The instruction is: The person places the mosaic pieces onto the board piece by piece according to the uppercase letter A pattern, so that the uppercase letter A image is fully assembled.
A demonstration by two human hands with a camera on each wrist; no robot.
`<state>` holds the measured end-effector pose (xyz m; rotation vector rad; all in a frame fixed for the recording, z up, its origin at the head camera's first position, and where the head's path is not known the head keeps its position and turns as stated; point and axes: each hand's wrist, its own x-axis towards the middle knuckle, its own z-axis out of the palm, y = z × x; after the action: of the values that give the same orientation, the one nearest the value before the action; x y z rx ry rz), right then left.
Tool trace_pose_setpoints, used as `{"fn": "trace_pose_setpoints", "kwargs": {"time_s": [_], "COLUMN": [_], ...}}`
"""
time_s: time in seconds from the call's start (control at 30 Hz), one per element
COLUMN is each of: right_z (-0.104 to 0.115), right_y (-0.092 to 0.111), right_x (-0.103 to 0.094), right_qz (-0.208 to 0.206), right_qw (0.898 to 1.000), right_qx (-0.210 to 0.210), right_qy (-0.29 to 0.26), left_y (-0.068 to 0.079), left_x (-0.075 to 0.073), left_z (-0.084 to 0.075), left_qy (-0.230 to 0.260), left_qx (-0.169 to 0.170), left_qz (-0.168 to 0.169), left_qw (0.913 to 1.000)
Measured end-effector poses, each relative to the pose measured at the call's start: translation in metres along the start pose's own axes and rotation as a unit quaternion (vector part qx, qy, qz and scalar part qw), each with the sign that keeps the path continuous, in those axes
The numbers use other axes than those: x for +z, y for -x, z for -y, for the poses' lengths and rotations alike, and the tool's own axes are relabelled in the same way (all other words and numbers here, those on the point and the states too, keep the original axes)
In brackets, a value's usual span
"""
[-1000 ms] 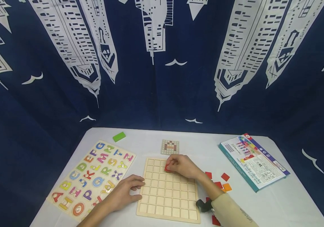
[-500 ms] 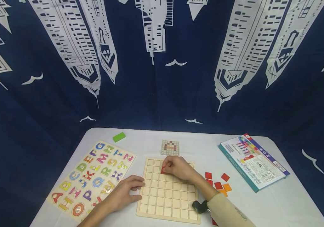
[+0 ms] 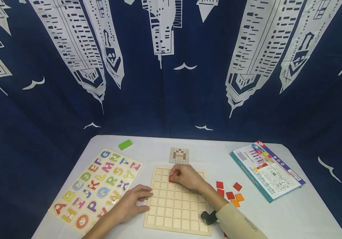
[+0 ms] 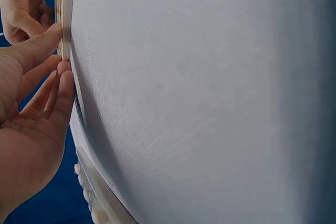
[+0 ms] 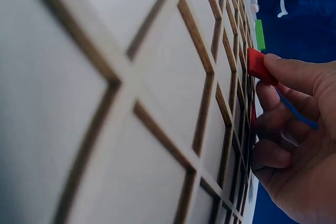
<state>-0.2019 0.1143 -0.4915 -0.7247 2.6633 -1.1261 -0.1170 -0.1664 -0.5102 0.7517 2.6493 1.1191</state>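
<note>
My right hand (image 3: 186, 177) pinches a small red square tile (image 5: 257, 65) between thumb and fingertips over the far rows of a wooden grid board (image 3: 176, 212). In the right wrist view the tile tilts against the grid, and a sliver of red shows below the fingers; I cannot tell whether it is a second tile. The hand hides several far squares. My left hand (image 3: 132, 203) touches the board's left edge with thumb and fingertips, its fingers only loosely bent; the left wrist view also shows these fingertips (image 4: 65, 82) at the edge.
A printed pattern card (image 3: 179, 155) lies beyond the board. An alphabet puzzle (image 3: 99, 186) is at left, with a green block (image 3: 125, 144) behind it. Loose red tiles (image 3: 230, 196) and orange tiles (image 3: 239, 197) lie at right, near a boxed set (image 3: 268, 171).
My right hand has shifted a little left and slightly nearer over the board, carrying the red tile with it. The left hand stays at the board's edge.
</note>
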Motion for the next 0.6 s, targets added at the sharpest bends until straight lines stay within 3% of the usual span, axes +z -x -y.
{"fn": "trace_pose_setpoints", "kwargs": {"time_s": [0.6], "right_z": [0.0015], "right_y": [-0.0011], "right_x": [0.0035], "right_qz": [-0.005], "right_qw": [1.000], "right_qx": [0.023], "right_qy": [0.011], "left_y": [-0.0001], "left_x": [0.0000], "left_z": [-0.0014], "left_qy": [-0.003], "left_qx": [-0.001], "left_qz": [-0.001], "left_qw": [1.0000]}}
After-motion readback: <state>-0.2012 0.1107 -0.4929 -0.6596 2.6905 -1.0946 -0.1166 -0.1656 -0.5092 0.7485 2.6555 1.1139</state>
